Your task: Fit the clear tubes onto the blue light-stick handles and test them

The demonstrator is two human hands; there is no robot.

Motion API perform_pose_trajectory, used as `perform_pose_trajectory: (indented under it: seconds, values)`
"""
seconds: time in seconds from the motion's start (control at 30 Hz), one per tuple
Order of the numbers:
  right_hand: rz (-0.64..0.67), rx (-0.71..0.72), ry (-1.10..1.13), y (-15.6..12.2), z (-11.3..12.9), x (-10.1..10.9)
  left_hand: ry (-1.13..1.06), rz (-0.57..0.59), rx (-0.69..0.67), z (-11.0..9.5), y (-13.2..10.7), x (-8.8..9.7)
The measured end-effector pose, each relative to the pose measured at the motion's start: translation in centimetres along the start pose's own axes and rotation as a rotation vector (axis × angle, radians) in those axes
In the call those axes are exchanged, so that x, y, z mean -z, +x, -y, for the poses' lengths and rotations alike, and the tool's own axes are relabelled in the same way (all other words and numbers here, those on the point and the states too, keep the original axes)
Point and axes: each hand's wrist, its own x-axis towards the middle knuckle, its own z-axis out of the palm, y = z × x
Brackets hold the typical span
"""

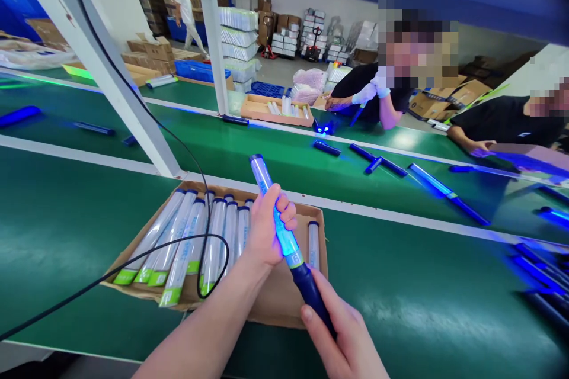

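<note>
Fingers (pixel 287 211) of the left hand (pixel 267 228) wrap a glowing tube (pixel 280 231); the right hand (pixel 340 331) grips its dark handle (pixel 311 299), fingertips hidden.

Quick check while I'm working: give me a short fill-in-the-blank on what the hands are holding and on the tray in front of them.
The right hand grips the dark handle of a lit tube, and the left hand grips the part that glows ____. The clear tubes in the cardboard tray have ____ ends nearest the person. A thin black cable runs ____ those tubes, not beneath them.

Missing words: blue; green; over.
</note>
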Motion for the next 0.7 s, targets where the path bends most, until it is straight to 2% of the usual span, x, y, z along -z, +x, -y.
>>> perform_pose_trajectory:
  seconds: [0.07, 0.23, 0.43, 0.53, 0.6, 0.63, 0.7]
  values:
    - [-0.068, 0.058, -0.045, 0.0, 0.3, -0.2, -0.032, -0.018, 0.023, 0.0, -0.2, 0.0]
    - [-0.101, 0.182, -0.061, 0.5, 1.5, 0.0, -0.028, -0.057, -0.021, 0.4, -0.7, 0.0]
    - [-0.1, 0.2, -0.085, 0.4, 1.0, -1.4, 0.017, -0.066, -0.018, 0.5, -0.3, 1.0]
    - [-0.042, 0.17, -0.043, 0.5, -0.2, -1.1, 0.031, -0.047, -0.068, 0.6, -0.7, 0.1]
    - [-0.026, 0.137, 0.014, 0.5, -1.2, 1.1, 0.05, 0.071, -0.118, 1.6, -1.9, -1.3]
    - [-0.074, 0.128, 0.064, 0.5, -1.5, 2.9, 0.094, 0.182, -0.121, 2.5, -2.7, -2.1]
    - [-0.27, 0.151, 0.189, 0.3, -1.7, 7.2, 0.256, 0.446, -0.07, 4.9, -4.6, -3.5]
